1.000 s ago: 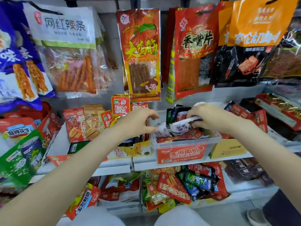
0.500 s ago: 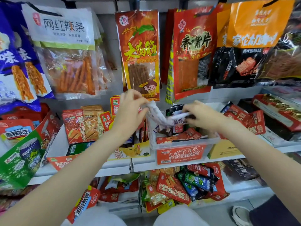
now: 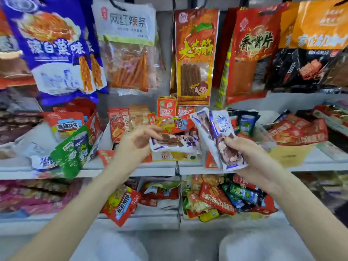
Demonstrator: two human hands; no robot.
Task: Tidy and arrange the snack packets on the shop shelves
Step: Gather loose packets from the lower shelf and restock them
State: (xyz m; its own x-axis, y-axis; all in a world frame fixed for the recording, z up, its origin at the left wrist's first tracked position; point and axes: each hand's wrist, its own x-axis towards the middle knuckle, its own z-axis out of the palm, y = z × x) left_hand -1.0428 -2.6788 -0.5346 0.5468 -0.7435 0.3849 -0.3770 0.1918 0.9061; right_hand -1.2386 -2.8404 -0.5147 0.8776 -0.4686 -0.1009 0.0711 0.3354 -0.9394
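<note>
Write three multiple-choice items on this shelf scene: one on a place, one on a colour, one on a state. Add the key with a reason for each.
1. Where does the tall orange-red packet with the cartoon figure hang?
A. Above the two hands, at the middle of the top row
B. On the lowest shelf
C. At the far left edge

2. What colours are the packets in the hands?
A. Green and yellow
B. White and purple
C. Plain black

3. How are the hands engaged?
A. Both lie flat on the shelf
B. Only the right one holds anything
C. Each grips white-and-purple packets

Key:
1 A, it hangs centrally over the hands.
2 B, the packet in the left hand and those in the right hand show white wrapping with purple print.
3 C, fingers of both hands curl round packets.
</note>
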